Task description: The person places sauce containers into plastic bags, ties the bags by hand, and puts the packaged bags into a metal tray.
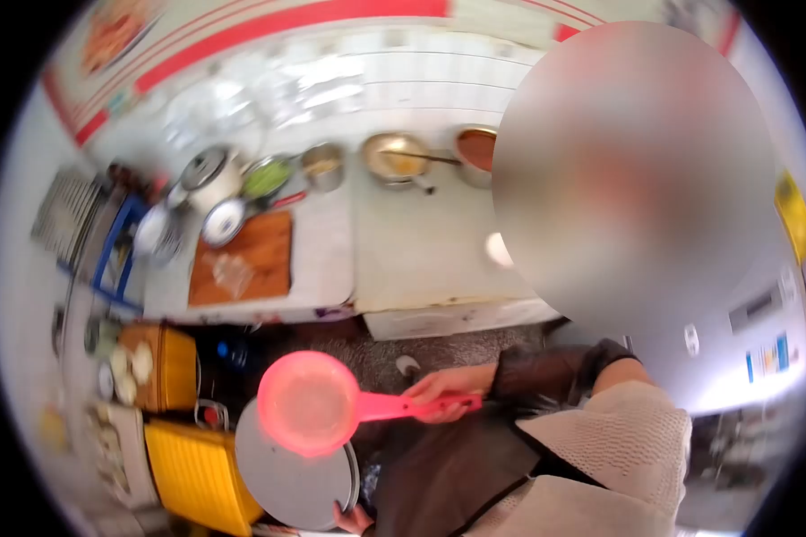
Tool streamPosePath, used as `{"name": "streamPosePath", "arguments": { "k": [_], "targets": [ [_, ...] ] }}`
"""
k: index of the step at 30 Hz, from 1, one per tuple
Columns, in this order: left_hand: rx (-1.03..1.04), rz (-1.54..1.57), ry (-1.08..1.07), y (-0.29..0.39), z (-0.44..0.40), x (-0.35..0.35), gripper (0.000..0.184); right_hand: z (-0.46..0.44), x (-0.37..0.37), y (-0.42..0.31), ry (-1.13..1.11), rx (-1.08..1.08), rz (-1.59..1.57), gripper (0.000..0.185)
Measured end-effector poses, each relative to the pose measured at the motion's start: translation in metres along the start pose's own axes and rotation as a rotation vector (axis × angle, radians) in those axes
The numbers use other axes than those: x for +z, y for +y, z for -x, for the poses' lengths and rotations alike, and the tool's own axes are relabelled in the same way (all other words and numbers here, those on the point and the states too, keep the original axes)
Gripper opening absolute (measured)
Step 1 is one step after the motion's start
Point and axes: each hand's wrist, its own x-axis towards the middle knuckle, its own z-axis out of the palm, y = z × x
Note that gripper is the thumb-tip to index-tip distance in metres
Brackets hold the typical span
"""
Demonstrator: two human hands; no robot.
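Note:
In my right hand (441,395) is the handle of a pink plastic dipper (309,403), my fingers wrapped around it. Its round bowl looks pale inside; I cannot make out what, if anything, is in it. Below the bowl, partly covered by it, is a large round grey lid (287,483) with a shiny rim. My left hand (354,519) grips the lid's edge at the bottom of the view, its fingers only partly visible. A dark sheer sleeve covers my right forearm.
A wooden cutting board (273,268) with a crumpled clear bag (233,274) lies on the counter. Behind stand a rice cooker (213,183), a bowl of green food (267,177) and a metal wok (394,157). Yellow crates (197,465) stand at lower left. A blurred patch hides the upper right.

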Motion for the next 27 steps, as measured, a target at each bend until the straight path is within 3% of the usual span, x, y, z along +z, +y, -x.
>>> {"name": "streamPosePath", "arguments": {
  "k": [1, 2, 5, 7, 8, 10, 11, 13, 15, 18, 21, 24, 27],
  "targets": [
    [-0.557, 0.247, -0.293, -0.036, -0.016, -0.009, 0.052, 0.033, 0.005, 0.004, 0.012, -0.064, -0.018, 0.031],
    [-0.677, 0.298, -0.292, -0.036, -0.024, 0.002, 0.053, 0.054, 0.007, 0.010, 0.060, -0.179, -0.069, 0.030],
    [-0.592, 0.365, -0.339, -0.018, -0.051, 0.034, 0.056, 0.129, -0.001, 0.033, 0.170, -0.434, -0.155, 0.029],
    [-0.504, 0.410, -0.383, -0.009, -0.058, 0.056, 0.059, 0.181, -0.003, 0.042, 0.400, -0.706, -0.203, 0.028],
    [-0.432, 0.442, -0.399, -0.004, -0.060, 0.065, 0.060, 0.202, -0.015, 0.048, 0.406, -0.719, -0.215, 0.028],
    [-0.238, 0.549, -0.397, 0.006, -0.059, 0.083, 0.063, 0.239, -0.045, 0.054, 0.529, -1.004, -0.228, 0.028],
    [-0.311, 0.548, -0.409, 0.013, -0.059, 0.093, 0.064, 0.257, -0.055, 0.051, 0.530, -1.005, -0.234, 0.028],
    [-0.528, 0.541, -0.437, 0.024, -0.058, 0.110, 0.068, 0.292, -0.075, 0.041, 0.765, -1.265, -0.279, 0.020],
    [-0.921, 0.380, -0.452, 0.047, -0.073, 0.118, 0.069, 0.328, -0.117, 0.035, 0.826, -1.340, -0.274, 0.017],
    [-0.610, 0.420, -0.548, 0.075, -0.075, 0.128, 0.068, 0.378, -0.192, 0.031, 0.935, -1.469, -0.277, 0.014],
    [-0.675, 0.595, -0.439, 0.096, -0.068, 0.142, 0.068, 0.416, -0.244, 0.018, 1.074, -1.548, -0.290, 0.013],
    [-0.652, 0.391, -0.523, 0.092, -0.064, 0.147, 0.067, 0.442, -0.279, 0.012, 1.221, -1.562, -0.304, 0.019],
    [-0.662, 0.418, -0.491, 0.099, -0.059, 0.148, 0.068, 0.463, -0.314, 0.011, 1.275, -1.544, -0.351, 0.013]
  ]
}}
